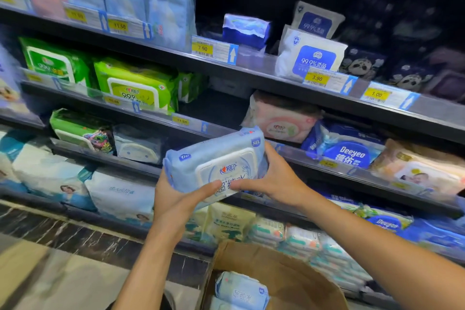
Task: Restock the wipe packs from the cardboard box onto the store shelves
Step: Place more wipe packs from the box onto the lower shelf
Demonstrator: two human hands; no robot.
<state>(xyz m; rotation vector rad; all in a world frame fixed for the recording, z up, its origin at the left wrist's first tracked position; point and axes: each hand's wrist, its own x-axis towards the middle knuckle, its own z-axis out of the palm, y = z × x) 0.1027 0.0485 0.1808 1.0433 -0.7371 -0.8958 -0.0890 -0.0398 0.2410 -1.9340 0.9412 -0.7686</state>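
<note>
**Both hands hold one wipe pack**

The open brown cardboard box [284, 274] sits below the hands, with a pale blue pack [240, 289] inside. The left hand [176, 204] and right hand [274, 178] both grip a soft pale blue wipe pack with a white lid [216, 161]. Dark store shelves [251, 68] full of packs stand just behind it.

**Readable prices and brands on the shelves**

Yellow shelf price tags read 11.50 [119, 25], 7.90 [202, 48], 3.90 [317, 78] and 1.00 [376, 94]. The white soft pack with a blue panel [312, 56] shows "99.9%". The dark blue pack with a rounded lid [348, 152] reads "Deeyeo". The pale blue wipe pack with a white lid [219, 161] carries "80" at its corner.
</note>
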